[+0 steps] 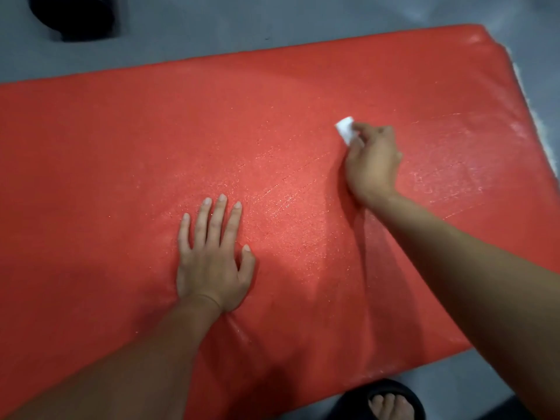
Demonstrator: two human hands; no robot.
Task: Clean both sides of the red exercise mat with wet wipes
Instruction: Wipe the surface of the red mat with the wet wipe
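mat (121, 153), red, lies flat on grey floor (212, 28), filling most of the view. folded wet wipe (345, 129) is pinched by right hand (371, 165) and pressed far right of centre. left hand (212, 262) is spread flat, bracing. risk: dry patches missed, since glare masks wet streaks. underside is unseen; left edge is cut off; dark object (72, 16) is unidentifiable.

I'm showing both forearms bare, no sleeves reaching into view, no watch, rings or bands on my left hand (212, 262) or right hand (371, 165). Nails are looking short and unpainted. I'm wearing a black open-toe slide sandal (383, 400) on one foot, toes poking out at the bottom edge.
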